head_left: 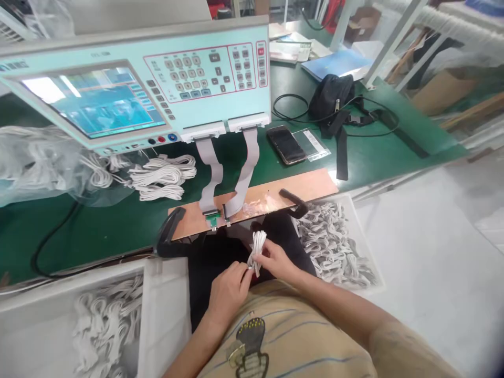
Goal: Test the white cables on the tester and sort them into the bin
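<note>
A bundled white cable (259, 244) is held above my lap, in front of the bench edge. My right hand (276, 260) grips the bundle from the right side, thumb across it. My left hand (230, 286) is closed at the bundle's lower left, fingers pinched at its end. Just beyond, a copper-coloured board (260, 199) lies along the bench edge with two small connectors, one a green circuit board (213, 219). Grey ribbon cables (211, 176) run from these connectors up to a cable tester (212, 107) with a screen and keypad.
Black clamps (170, 228) hold the board at both ends. White bins of cable bundles stand at left (146, 315) and right (364, 239). Loose white cables (163, 176), a phone (286, 145) and a black pouch (331, 97) lie on the green bench (252, 168).
</note>
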The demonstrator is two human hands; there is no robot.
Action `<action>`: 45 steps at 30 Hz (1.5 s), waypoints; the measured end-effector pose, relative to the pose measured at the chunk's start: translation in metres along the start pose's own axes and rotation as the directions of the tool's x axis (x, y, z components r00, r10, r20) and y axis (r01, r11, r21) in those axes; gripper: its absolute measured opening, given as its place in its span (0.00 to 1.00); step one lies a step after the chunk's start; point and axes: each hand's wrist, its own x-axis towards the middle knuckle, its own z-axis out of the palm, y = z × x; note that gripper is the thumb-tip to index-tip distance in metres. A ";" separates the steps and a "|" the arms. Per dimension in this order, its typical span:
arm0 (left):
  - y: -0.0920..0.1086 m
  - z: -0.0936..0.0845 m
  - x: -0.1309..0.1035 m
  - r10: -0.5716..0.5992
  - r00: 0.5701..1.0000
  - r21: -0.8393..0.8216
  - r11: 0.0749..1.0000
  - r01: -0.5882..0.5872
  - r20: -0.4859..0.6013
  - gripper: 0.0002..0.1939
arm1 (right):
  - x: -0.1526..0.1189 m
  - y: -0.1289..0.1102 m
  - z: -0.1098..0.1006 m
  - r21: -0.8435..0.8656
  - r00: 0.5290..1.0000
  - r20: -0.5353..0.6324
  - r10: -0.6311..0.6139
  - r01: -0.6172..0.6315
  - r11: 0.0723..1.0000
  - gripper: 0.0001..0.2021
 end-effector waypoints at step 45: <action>-0.023 -0.040 0.038 -0.439 0.895 -0.994 0.033 0.102 0.077 0.15 | 0.047 -0.056 0.038 0.075 0.996 0.012 -0.091 0.090 0.993 0.15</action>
